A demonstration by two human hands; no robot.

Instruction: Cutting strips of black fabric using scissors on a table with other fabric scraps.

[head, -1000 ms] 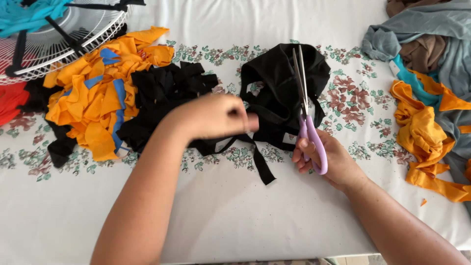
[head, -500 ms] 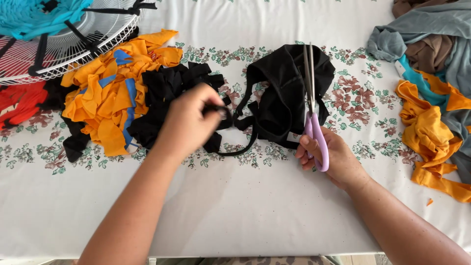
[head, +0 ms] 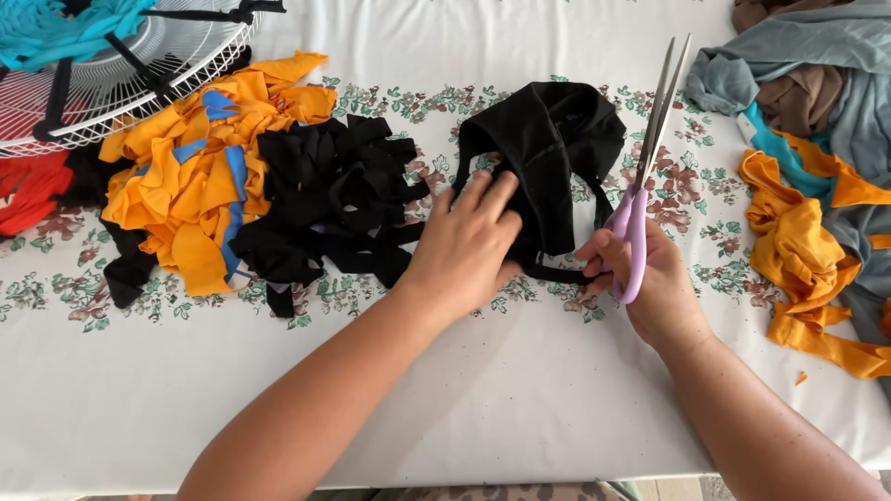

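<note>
Black garment (head: 557,148) lay bunched on the white floral tablecloth (head: 464,408), roughly mid-table; using it as the reference.

Left hand (head: 469,246) rested flat on the garment's lower-left edge, fingers stretched out and slightly spread, pressing the fabric down. Not closed around anything.

Right hand (head: 650,278) sat just right of the garment's lower-right corner, fingers wrapped through the lilac handles of a pair of scissors (head: 645,162). Blades pointed up and away from the person, slightly parted at the tips, running along the garment's right side. A thin black strap from the garment ran along its bottom edge toward the right hand; couldn't tell whether the fingers touched it.

Left of the garment: pile of black fabric strips (head: 325,204), just beside the left hand. Further left: heap of orange and blue strips (head: 195,186), touching the black pile. Beyond that, upper left: white wire fan guard (head: 139,83) with turquoise strips tied on it, and red cloth (head: 32,190) below it at the table's edge.

Right of the garment, well apart: orange fabric (head: 798,260), with grey-blue cloth (head: 817,56) above it.
</note>
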